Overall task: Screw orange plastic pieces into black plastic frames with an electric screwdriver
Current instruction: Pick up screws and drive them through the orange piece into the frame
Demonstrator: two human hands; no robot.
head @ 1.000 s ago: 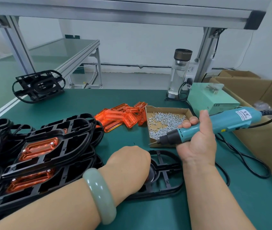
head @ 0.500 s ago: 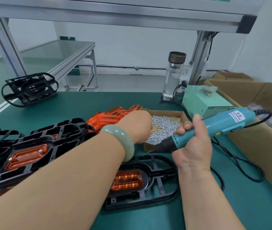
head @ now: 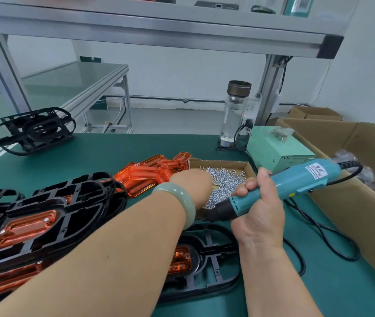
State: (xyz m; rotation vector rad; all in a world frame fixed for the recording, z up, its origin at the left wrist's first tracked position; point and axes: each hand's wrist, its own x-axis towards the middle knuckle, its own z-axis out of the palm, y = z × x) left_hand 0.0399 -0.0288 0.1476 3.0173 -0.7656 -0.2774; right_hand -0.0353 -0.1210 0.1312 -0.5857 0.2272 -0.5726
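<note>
Found just nearer than the screw tray point(head: 218, 161): black frame point(head: 214, 248) flat on the mat point(head: 342, 282), orange piece point(head: 179, 259) seated in its left half. Gripped over the tray's near edge: electric screwdriver point(head: 291, 181), right hand point(head: 259, 216) wrapped fully round its barrel, tip pointed left. Set among the tray's screws point(head: 225, 179): left hand point(head: 191, 186), fingers hidden, hold impossible to tell. Piled left of the tray: loose orange pieces point(head: 145, 177), then stacked frames point(head: 44, 213).

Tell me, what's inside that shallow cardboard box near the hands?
A heap of small silver screws lies in the cardboard box. The left hand reaches in and covers the near-left part, so whether its fingers hold a screw cannot be seen.
</note>
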